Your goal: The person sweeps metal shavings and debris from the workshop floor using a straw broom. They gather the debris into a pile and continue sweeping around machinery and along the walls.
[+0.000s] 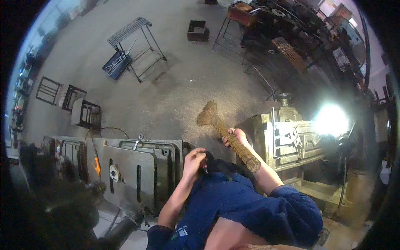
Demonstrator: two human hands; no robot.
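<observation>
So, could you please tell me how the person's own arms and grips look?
Both forearms are bare below short, dark blue sleeves. The matching shirt bears a small pale marking. Left grip and right grip show no gloves.

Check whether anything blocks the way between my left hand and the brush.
Nothing visible stands between the left hand and the brush; floor shows between them. The right hand grips the brush partway along its length.

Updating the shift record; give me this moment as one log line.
Right hand: gripping whisk broom | Bristles: pointing forward | Left hand: curled, contents unclear
</observation>
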